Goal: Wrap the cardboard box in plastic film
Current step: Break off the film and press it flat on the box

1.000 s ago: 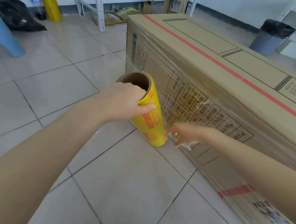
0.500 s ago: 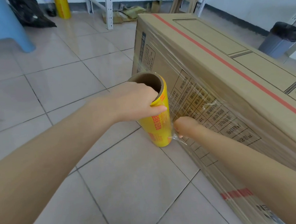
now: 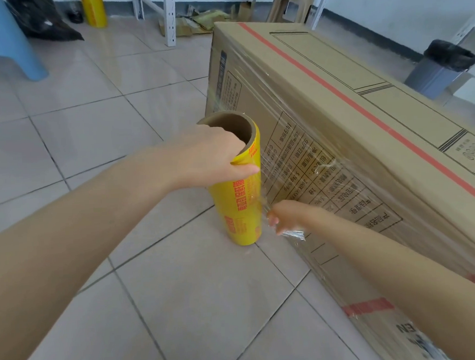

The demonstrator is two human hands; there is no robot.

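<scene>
1. My left hand (image 3: 207, 159) grips the upright film roll (image 3: 238, 191) at its top.
2. My right hand (image 3: 285, 214) pinches plastic film (image 3: 294, 233) beside the roll's lower end.
3. The cardboard box (image 3: 339, 134) lies right of both hands, its long axis running away from me.

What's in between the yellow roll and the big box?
In the head view, a sheet of clear plastic film stretches from the yellow roll to the cardboard box. The right hand pinches it low down; the left hand grips the roll's top.
</scene>
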